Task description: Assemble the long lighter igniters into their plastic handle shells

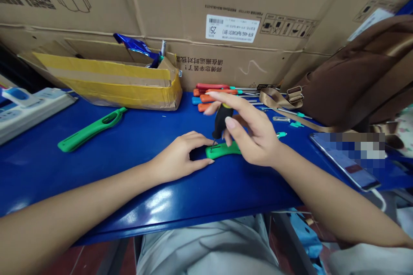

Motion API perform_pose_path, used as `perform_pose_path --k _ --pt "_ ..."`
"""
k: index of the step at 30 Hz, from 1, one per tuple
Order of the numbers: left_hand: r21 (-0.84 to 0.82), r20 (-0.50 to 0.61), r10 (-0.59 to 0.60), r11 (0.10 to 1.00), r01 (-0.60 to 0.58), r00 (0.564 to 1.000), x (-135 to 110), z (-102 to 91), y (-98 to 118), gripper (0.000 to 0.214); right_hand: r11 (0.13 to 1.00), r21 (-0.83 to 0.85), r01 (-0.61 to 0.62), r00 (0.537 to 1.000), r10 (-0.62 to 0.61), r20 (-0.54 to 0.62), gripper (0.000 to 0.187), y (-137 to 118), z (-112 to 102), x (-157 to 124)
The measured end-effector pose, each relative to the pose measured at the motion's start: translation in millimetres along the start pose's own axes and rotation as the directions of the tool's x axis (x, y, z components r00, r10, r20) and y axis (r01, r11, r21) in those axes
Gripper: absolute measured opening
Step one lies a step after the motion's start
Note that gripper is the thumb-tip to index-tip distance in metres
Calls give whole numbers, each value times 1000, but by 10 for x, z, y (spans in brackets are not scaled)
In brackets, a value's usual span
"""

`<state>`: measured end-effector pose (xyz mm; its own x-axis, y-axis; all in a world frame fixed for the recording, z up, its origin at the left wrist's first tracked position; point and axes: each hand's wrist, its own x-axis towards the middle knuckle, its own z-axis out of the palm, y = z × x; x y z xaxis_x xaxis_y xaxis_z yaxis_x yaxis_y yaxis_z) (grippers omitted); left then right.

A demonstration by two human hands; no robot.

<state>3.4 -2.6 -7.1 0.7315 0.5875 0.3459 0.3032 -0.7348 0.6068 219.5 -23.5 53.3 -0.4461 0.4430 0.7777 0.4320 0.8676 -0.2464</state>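
On the blue table a green lighter handle (222, 150) lies flat, partly covered by my right hand. My left hand (180, 154) pinches its near-left end, thumb on the front side and index finger on the back. My right hand (253, 131) is wrapped around a screwdriver (220, 122) with a black grip, held tilted above the handle. The thin shaft points down, its tip at the slotted left end of the green handle. Apart from both hands, a second green handle piece (92, 131) with an oval opening lies at the left.
Several long lighters (213, 92) with red, orange and blue handles lie at the back. Behind them stands a large cardboard box (180, 4). A yellow-taped carton (129, 90) and a power strip (35, 107) are on the left; a phone (345, 161) and brown bag (358, 77) on the right.
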Motion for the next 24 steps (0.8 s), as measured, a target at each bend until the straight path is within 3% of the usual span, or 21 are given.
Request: perform_pose_path --k 3,6,8,12,14,19,21,24 --pt "5 1 2 1000 -2 1000 -1 5 -14 33 998 -3 -64 997 64 -32 29 7 7 0" --pt "7 -7 16 1000 -16 1000 -4 9 -23 34 992 -125 23 991 -40 -129 24 26 9 -8" --pt "12 -10 16 1000 -16 1000 -6 6 -9 34 999 -52 11 997 -15 -75 29 27 0 -11" --pt "32 16 41 999 -42 999 -7 -4 50 38 958 230 -170 981 144 128 42 14 -9 -7" --pt "29 49 72 997 -74 996 -6 -4 63 37 962 224 -154 984 130 120 37 13 -8 -3" --pt "4 59 80 997 -81 995 -1 5 34 29 995 -94 39 999 -41 -20 30 -6 -45 18" --pt "0 59 71 997 -71 996 2 5 26 33 999 -54 8 999 -7 34 35 -21 -68 27" --pt "-1 66 69 998 -69 995 7 2 28 38 980 157 -126 984 103 143 44 -24 -71 23"
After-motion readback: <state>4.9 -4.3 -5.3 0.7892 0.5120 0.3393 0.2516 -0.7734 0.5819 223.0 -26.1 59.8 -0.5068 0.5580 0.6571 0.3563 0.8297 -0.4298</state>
